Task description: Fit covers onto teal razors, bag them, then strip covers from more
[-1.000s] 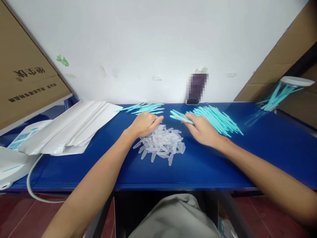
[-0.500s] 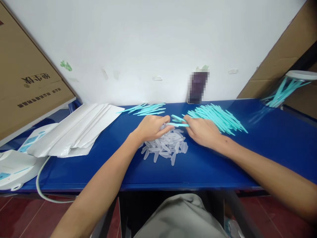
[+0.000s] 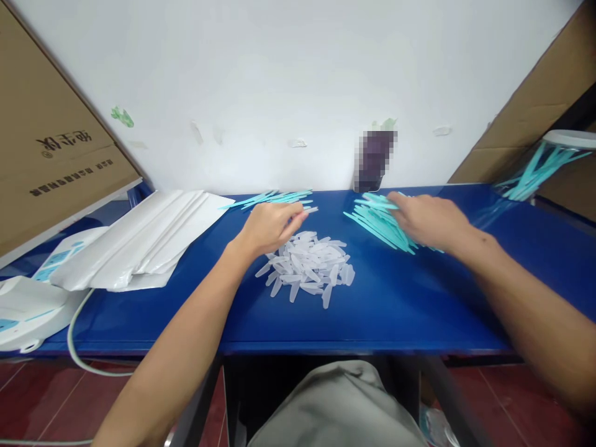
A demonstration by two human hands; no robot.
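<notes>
My left hand (image 3: 272,226) is closed in a pinch on a small translucent cap, whose tip pokes out past the fingertips. It hovers at the back left of a pile of translucent caps (image 3: 311,264). Behind it lies a small group of turquoise sticks (image 3: 265,198). My right hand (image 3: 426,217) is at the larger pile of turquoise sticks (image 3: 379,226), thumb and fingers closed around turquoise sticks at the pile's upper right. The fingers partly cover that pile.
White plastic sleeves (image 3: 135,242) and a white device (image 3: 40,310) with a cable lie at the left. A clear jar (image 3: 540,171) of turquoise sticks is at the far right. Cardboard (image 3: 60,136) stands at the left; a phone-like object (image 3: 372,161) leans against the wall.
My hands have moved apart. The right went right to the large stick pile; the left shifted slightly left and up. The turquoise stick between them is no longer there.
</notes>
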